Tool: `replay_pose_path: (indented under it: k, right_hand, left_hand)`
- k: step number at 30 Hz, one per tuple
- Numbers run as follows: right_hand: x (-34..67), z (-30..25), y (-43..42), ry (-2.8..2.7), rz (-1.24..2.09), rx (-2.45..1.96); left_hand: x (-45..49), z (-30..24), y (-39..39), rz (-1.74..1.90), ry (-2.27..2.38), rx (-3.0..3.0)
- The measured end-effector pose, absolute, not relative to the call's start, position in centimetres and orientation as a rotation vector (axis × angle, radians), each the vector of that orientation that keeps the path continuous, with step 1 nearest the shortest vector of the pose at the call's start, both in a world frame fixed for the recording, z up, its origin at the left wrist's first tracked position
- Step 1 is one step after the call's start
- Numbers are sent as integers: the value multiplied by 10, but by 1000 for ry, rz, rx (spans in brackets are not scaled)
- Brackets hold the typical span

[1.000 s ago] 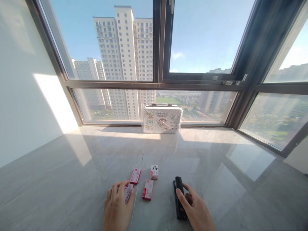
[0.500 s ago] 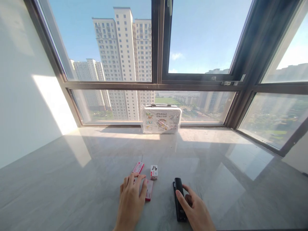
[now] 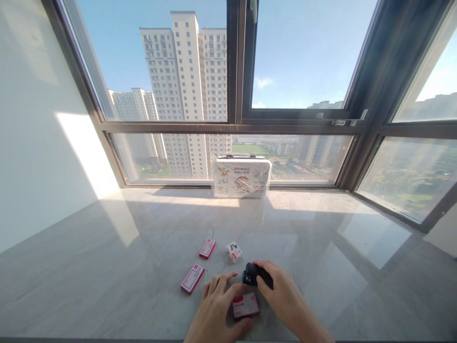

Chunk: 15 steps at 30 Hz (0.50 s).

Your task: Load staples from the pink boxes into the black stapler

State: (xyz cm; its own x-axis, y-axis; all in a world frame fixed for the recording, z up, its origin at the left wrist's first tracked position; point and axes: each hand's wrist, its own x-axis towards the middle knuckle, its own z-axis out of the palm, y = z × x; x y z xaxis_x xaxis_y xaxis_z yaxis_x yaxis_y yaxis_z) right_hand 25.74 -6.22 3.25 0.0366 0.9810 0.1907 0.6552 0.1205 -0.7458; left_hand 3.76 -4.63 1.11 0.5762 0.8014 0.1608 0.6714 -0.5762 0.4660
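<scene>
The left hand (image 3: 219, 308) curves, its grip unclear, around the flat red-and-white cardboard box (image 3: 246, 306) near the grey marble sill's (image 3: 107, 286) front edge; the right hand (image 3: 285, 290) grips the black stapler (image 3: 254, 273). Apparently box-positioning; next calls for a firm left pinch.

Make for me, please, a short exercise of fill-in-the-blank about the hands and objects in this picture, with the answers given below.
1. The stapler in the right hand is ____ in colour.
2. The left hand has a pink box between its ____ and its fingers.
3. Counting the pink boxes and the white box, you see ____ small boxes.
4. By the window stands a case that is mainly ____.

Missing words: black; thumb; four; white.
</scene>
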Motion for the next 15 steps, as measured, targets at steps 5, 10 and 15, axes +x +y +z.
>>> replay_pose_path:
  k: [5,10,15]
  right_hand:
    - [207,35,-52,-1654,548,-1545]
    - [201,33,-42,-1143,801,-1303]
    - [253,12,-56,-608,967,-1013]
  left_hand:
    - [31,16,-43,495,1073,2437]
    - [16,7,-36,558,1074,2409]
    - [9,0,-31,520,1094,2386]
